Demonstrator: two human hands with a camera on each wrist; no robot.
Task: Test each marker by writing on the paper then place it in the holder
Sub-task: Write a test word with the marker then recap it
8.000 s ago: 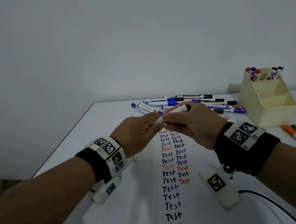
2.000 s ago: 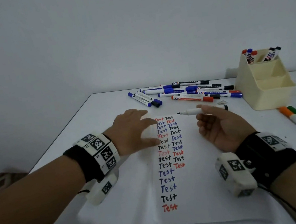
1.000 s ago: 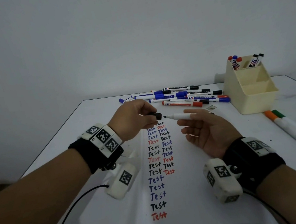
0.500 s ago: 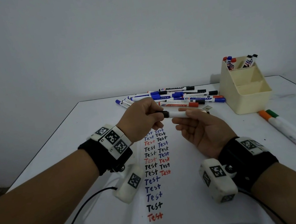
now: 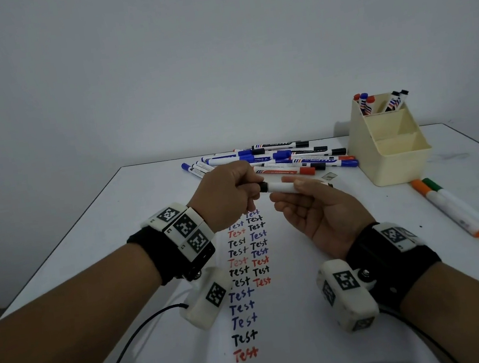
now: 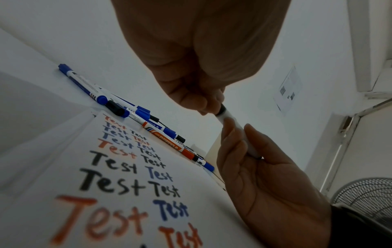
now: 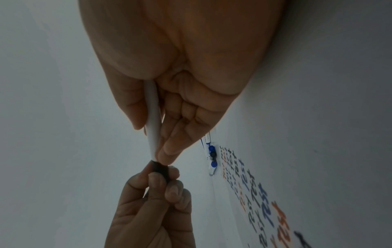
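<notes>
A white marker (image 5: 281,187) with a black cap (image 7: 159,168) is held level above the paper (image 5: 295,311). My right hand (image 5: 308,202), palm up, pinches its white barrel (image 7: 153,120) between thumb and fingers. My left hand (image 5: 228,196) grips the black cap (image 6: 221,109) seated on the barrel's left end. The paper carries two columns of "Test" in black, blue and red. A cream holder (image 5: 392,146) stands at the back right, with several markers in its rear compartment.
Several loose markers (image 5: 278,158) with blue, black and red caps lie in a pile beyond the paper. Two thick markers (image 5: 455,207), orange and green, lie right of the holder. The table's left edge (image 5: 66,237) runs diagonally. Cables trail from both wrist cameras.
The marker's tip was bare a second ago; my left hand brought the black cap to it and pushed it on. Both hands stay close together above the paper's top.
</notes>
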